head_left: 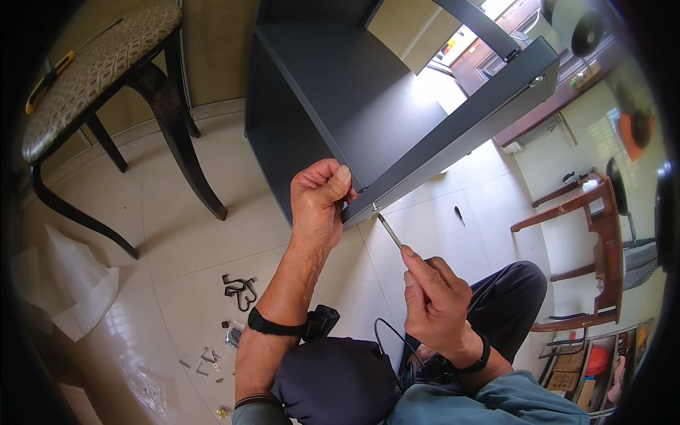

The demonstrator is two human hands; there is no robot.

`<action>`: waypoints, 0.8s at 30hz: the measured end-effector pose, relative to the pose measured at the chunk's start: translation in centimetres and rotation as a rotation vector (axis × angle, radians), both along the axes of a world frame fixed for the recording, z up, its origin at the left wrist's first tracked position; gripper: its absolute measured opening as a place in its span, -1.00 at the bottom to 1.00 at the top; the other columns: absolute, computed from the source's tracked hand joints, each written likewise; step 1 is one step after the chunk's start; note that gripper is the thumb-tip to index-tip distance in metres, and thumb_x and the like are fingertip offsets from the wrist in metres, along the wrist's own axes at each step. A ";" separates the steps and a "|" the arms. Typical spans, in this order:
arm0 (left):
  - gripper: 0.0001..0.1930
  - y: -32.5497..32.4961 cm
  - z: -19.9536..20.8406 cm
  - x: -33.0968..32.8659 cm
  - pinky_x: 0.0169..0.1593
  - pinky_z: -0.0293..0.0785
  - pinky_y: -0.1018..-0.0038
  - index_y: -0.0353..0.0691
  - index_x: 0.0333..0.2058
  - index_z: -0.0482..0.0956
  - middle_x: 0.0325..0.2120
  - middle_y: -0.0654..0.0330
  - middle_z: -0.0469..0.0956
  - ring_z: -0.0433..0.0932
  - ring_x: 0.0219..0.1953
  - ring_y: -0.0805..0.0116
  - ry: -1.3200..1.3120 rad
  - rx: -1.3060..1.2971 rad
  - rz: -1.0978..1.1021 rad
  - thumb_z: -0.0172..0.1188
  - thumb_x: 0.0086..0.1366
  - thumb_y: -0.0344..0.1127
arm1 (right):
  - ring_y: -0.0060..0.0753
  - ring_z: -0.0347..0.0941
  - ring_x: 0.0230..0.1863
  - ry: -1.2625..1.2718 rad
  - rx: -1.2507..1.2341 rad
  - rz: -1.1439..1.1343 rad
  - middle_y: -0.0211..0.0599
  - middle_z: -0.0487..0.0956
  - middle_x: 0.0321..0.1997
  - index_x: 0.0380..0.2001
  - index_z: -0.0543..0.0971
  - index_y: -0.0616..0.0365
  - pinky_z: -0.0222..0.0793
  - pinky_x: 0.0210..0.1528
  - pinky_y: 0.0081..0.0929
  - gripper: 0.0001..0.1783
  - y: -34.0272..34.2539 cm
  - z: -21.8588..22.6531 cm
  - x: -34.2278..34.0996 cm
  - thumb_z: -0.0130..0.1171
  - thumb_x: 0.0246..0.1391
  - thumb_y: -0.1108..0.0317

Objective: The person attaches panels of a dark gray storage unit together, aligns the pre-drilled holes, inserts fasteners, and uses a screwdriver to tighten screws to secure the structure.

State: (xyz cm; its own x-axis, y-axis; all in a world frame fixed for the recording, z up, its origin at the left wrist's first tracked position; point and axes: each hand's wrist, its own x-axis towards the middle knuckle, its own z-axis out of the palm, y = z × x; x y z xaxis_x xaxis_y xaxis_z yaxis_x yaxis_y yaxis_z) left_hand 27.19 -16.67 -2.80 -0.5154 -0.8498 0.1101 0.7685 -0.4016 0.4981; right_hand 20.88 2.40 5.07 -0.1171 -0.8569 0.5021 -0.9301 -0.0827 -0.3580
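A dark grey piece of shelved furniture (347,92) stands tilted in front of me. My left hand (319,195) is closed at the near corner of its long edge bar (453,131), thumb over curled fingers. What those fingers pinch is hidden. In my right hand (435,301) is a screwdriver with a thin metal shaft (391,231); its handle is covered by the fingers. The shaft's tip points at a small silver screw (375,207) in the bar's outer face, next to the left hand. Whether tip and screw touch, I cannot tell.
A patterned chair (106,64) at left bears a yellow-and-black tool (49,81). On the tiled floor lie black hooks (241,290), several small metal parts (207,361), clear plastic (145,389), white wrapping (81,283) and a small dark object (459,214). A brown wooden chair (602,248) is at right.
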 end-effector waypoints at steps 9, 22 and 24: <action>-0.77 0.0 -0.1 0.0 -0.43 0.28 0.60 -0.24 -0.58 0.50 -0.66 0.31 0.45 0.37 -0.60 0.52 0.014 -0.003 -0.002 0.26 0.21 -0.31 | -0.40 0.32 -0.69 0.043 -0.021 0.008 -0.28 0.40 -0.52 0.05 0.50 0.25 0.24 -0.66 -0.55 -0.44 -0.3 -0.7 -0.1 0.12 -0.13 0.73; -0.76 -0.1 -0.4 0.0 -0.42 0.27 0.63 -0.22 -0.57 0.50 -0.66 0.34 0.44 0.38 -0.58 0.55 -0.002 -0.022 0.016 0.28 0.21 -0.27 | -0.75 0.07 -0.79 -1.734 0.403 0.007 -0.43 0.41 -0.50 0.19 0.36 0.16 0.00 -0.74 -0.74 -0.58 -0.7 2.8 -1.0 -0.11 0.28 0.41; -0.76 -0.2 -0.4 0.1 -0.41 0.27 0.63 -0.21 -0.57 0.49 -0.66 0.35 0.44 0.38 -0.58 0.56 0.014 -0.045 0.018 0.28 0.21 -0.27 | -0.81 -0.07 -0.80 -2.227 0.489 0.146 -0.42 0.39 -0.51 0.20 0.34 0.12 -0.10 -0.78 -0.76 -0.58 -0.8 3.0 -1.6 -0.19 0.33 0.30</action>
State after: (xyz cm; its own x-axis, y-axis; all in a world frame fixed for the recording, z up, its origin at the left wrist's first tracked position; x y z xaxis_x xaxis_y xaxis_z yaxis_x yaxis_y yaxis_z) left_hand 27.24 -16.88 -3.21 -0.4981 -0.8530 0.1556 0.7826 -0.3651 0.5042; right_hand 19.25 1.61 8.07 0.0465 -0.8844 -0.4644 0.8266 0.2951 -0.4791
